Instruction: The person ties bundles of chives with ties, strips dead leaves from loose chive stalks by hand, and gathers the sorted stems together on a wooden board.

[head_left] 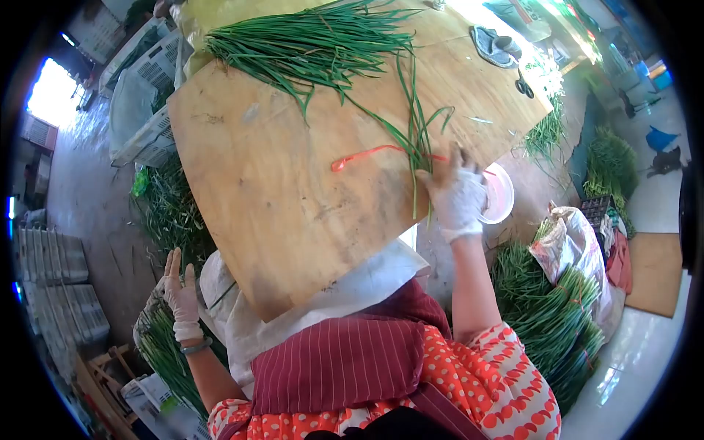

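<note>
My right hand (457,194), in a white fingerless glove, is at the right edge of the wooden board (271,176), beside a few loose green stalks (416,139). Its fingers are apart, the fingertips near the stalks. A red strip (367,155) lies across the board and passes at the stalks towards that hand. Off the board's left side, my left hand (182,290), gloved likewise, hangs over the floor side with fingers stretched out and nothing in it. A large pile of long green leaves (308,48) lies at the board's far edge.
Scissors (523,85) and a grey cloth (493,48) lie at the board's far right. A white bowl (499,192) is beyond my right hand. Bundled greens (550,315) stand at lower right by a white sack (576,246). Greens (172,209) and crates (150,136) are on the left.
</note>
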Demonstrator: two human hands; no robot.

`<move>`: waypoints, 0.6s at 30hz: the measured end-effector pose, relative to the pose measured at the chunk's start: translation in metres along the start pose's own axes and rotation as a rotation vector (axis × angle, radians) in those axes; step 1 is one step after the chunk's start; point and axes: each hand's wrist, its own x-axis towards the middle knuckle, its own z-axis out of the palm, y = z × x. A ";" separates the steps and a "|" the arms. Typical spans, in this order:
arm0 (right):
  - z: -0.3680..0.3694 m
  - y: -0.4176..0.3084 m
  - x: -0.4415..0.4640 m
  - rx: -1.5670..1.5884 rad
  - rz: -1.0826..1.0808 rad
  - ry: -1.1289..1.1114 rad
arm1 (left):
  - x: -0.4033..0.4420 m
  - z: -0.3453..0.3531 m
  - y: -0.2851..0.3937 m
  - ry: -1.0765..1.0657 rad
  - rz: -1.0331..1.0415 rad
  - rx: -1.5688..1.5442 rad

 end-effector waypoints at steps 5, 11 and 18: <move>0.062 -0.013 0.024 -0.043 -0.118 0.110 | -0.029 -0.001 -0.017 0.026 -0.027 0.085; 0.075 0.094 0.108 0.041 -0.161 0.046 | -0.066 -0.006 -0.042 -0.019 -0.169 0.013; 0.034 0.091 0.129 -0.301 0.009 -0.215 | -0.115 -0.008 -0.034 0.030 -0.441 -0.166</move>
